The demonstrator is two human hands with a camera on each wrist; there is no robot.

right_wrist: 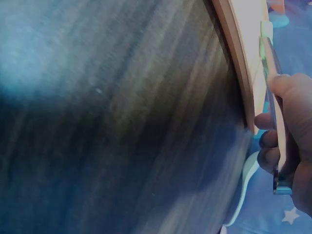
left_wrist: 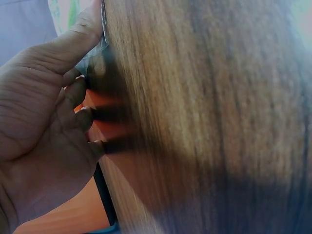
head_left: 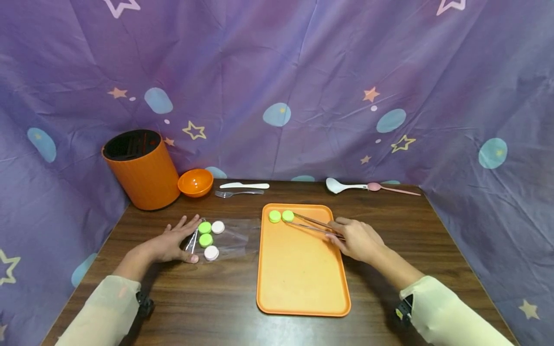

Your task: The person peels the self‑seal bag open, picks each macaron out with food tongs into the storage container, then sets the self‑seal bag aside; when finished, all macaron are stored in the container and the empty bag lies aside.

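My right hand (head_left: pixel 357 240) grips metal tongs (right_wrist: pixel 280 126), whose tips are at a green round cap (head_left: pixel 287 216) on the orange tray (head_left: pixel 303 307). Another green cap (head_left: pixel 274 216) lies just left of it on the tray. My left hand (head_left: pixel 170 242) is spread over the left end of a clear plastic bag (head_left: pixel 235 240), its thumb at the near edge. Two green caps (head_left: pixel 205 240) and two white caps (head_left: pixel 211 253) are at that bag; whether inside or on top I cannot tell. In the left wrist view the thumb touches the bag's edge.
An orange cylindrical holder (head_left: pixel 147 178) with a black top stands back left, beside an orange bowl (head_left: pixel 195 183). Along the back lie a white knife (head_left: pixel 244 185), a fork (head_left: pixel 240 193), a white ladle (head_left: pixel 346 186) and a pink spoon (head_left: pixel 394 189). A purple cloth (head_left: pixel 242 72) hangs behind.
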